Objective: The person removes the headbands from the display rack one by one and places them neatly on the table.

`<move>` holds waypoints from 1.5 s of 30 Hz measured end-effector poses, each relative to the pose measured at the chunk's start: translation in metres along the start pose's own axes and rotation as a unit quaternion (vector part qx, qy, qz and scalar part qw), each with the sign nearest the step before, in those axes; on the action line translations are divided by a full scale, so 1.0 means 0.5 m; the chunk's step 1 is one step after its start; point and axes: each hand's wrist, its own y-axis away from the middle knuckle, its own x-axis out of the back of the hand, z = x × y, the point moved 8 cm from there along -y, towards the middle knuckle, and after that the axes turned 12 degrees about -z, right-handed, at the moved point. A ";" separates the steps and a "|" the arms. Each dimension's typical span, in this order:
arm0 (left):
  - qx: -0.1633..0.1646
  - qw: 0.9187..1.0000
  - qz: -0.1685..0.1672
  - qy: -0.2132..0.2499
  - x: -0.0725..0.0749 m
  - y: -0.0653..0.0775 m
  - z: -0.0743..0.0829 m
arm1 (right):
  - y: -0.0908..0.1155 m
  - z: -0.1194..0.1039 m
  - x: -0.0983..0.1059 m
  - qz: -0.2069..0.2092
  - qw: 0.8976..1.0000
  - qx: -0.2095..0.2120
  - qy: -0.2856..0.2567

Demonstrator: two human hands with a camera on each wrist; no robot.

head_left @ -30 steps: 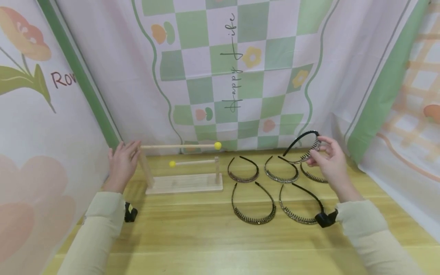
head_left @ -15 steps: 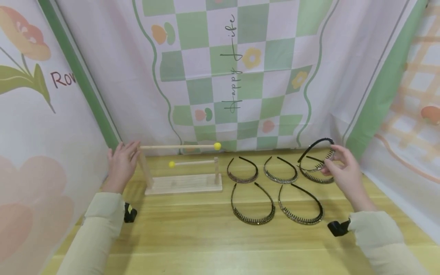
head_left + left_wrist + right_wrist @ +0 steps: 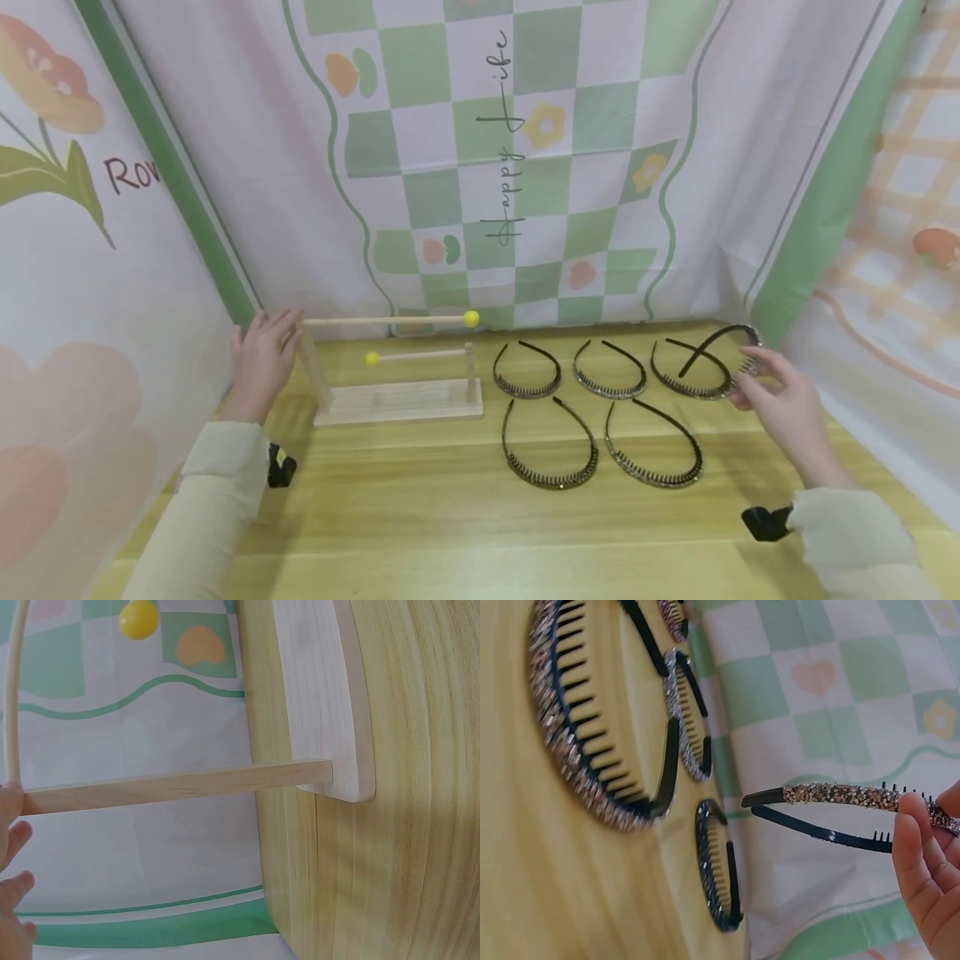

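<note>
My left hand [image 3: 262,358] rests at the top of the left post [image 3: 165,786] of a pale wooden stand [image 3: 397,402]. In the left wrist view only some of its fingers show, at the frame's edge. The stand has two horizontal rods, tipped with an upper yellow ball [image 3: 471,318] and a lower yellow ball [image 3: 372,359]. At the right, my right hand [image 3: 787,408] pinches a glittery toothed headband [image 3: 832,795] between thumb and fingers. The held headband is tilted above the table, its ends pointing left, overlapping the back-right headband [image 3: 686,390] in the head view.
Several other headbands lie on the wooden table [image 3: 420,517]: a back-left one [image 3: 527,391], a back-middle one [image 3: 610,392], a front-left one [image 3: 562,482] and a front-right one [image 3: 660,482]. A patterned curtain [image 3: 420,200] hangs right behind the table.
My right hand has moved right and toward me, lower in the head view, carrying the headband away from above the back-middle one. My left hand stays on the stand.
</note>
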 end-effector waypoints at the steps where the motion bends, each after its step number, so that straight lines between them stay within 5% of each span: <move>1: 0.000 1.000 -0.001 0.000 0.000 0.000 0.000 | 0.003 0.004 0.003 0.000 1.000 -0.002 0.005; 18: 0.002 1.000 0.002 -0.003 -0.003 0.004 0.000 | 0.059 0.061 0.016 -0.017 0.996 -0.007 0.087; 23: 0.003 1.000 -0.001 -0.001 -0.004 0.005 0.000 | 0.083 0.079 0.025 -0.035 0.985 -0.027 0.165; 30: -0.003 1.000 0.008 -0.003 0.001 0.003 -0.002 | 0.096 0.099 0.027 -0.116 0.968 -0.057 0.216; 37: -0.004 1.000 0.010 -0.006 0.000 0.000 -0.006 | 0.112 0.142 -0.013 -0.218 0.962 -0.138 0.089; 45: -0.004 1.000 0.006 -0.010 -0.004 -0.002 -0.004 | 0.125 0.165 -0.050 -0.257 0.949 -0.184 -0.002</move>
